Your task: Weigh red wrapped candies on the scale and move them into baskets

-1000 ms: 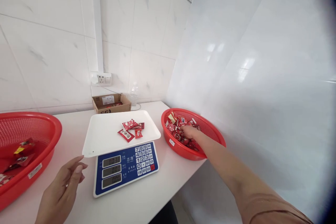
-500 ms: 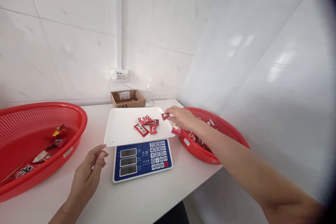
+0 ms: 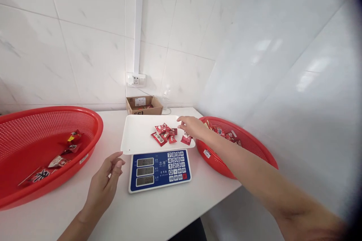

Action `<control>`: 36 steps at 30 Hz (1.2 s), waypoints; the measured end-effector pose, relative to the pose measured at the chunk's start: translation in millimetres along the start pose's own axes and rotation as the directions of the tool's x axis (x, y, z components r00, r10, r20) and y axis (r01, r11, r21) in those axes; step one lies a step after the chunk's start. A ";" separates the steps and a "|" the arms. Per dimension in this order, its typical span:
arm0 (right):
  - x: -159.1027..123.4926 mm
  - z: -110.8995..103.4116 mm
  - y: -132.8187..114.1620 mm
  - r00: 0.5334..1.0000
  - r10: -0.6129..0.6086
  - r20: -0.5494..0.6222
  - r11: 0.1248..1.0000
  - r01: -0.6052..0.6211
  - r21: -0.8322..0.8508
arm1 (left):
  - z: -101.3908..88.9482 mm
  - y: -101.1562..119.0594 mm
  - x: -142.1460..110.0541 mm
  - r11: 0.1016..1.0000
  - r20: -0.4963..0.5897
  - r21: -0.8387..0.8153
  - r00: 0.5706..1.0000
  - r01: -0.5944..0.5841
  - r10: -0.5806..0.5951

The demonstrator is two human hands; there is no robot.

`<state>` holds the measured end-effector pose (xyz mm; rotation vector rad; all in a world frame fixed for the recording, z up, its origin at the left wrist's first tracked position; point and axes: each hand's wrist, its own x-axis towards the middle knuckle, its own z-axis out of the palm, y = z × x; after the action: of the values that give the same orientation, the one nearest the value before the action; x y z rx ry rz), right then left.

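Note:
A blue digital scale (image 3: 160, 168) with a white tray (image 3: 140, 133) stands mid-table. Several red candy packets (image 3: 165, 134) lie on the tray's right half. My right hand (image 3: 191, 125) hovers over the tray's right edge, fingers loosely apart, with a red packet (image 3: 186, 138) lying on the tray just under it. My left hand (image 3: 104, 184) rests on the table left of the scale, fingers relaxed and holding nothing. A red basket (image 3: 240, 150) full of packets sits to the right. Another red basket (image 3: 39, 150) with a few packets is at the left.
A small cardboard box (image 3: 144, 105) and a clear bottle (image 3: 165, 99) stand against the tiled back wall below a power socket (image 3: 136, 80). A glossy white wall closes off the right side. The table's front edge runs near my arms.
My right hand came out of the right basket with packets, reached the scale tray and released them there. The pile on the tray has grown. My view shifted left.

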<state>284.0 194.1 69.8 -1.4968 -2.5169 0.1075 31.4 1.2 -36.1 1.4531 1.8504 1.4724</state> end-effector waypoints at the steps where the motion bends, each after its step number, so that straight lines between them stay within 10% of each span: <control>1: -0.2 3.4 2.8 1.000 0.021 -0.016 0.999 -0.020 0.032 | -0.1 0.4 -0.3 1.000 0.001 0.002 1.000 -0.004 0.004; 12: 4.0 23.8 10.8 0.991 0.045 -0.125 0.967 -0.012 0.256 | -0.9 4.2 0.9 1.000 -0.013 0.005 1.000 -0.004 0.004; 21: -4.3 26.8 7.7 0.998 -0.056 0.031 0.931 0.041 0.362 | 1.1 1.5 -1.2 0.999 -0.033 -0.037 0.999 -0.014 0.013; 36: -12.5 3.7 7.3 0.993 0.065 -0.102 0.901 -0.014 0.434 | 0.9 2.5 -0.7 0.999 -0.010 -0.038 1.000 -0.012 0.011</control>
<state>295.2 186.9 63.2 -1.3262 -2.1821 0.5359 33.6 0.9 -34.5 1.4435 1.8122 1.5150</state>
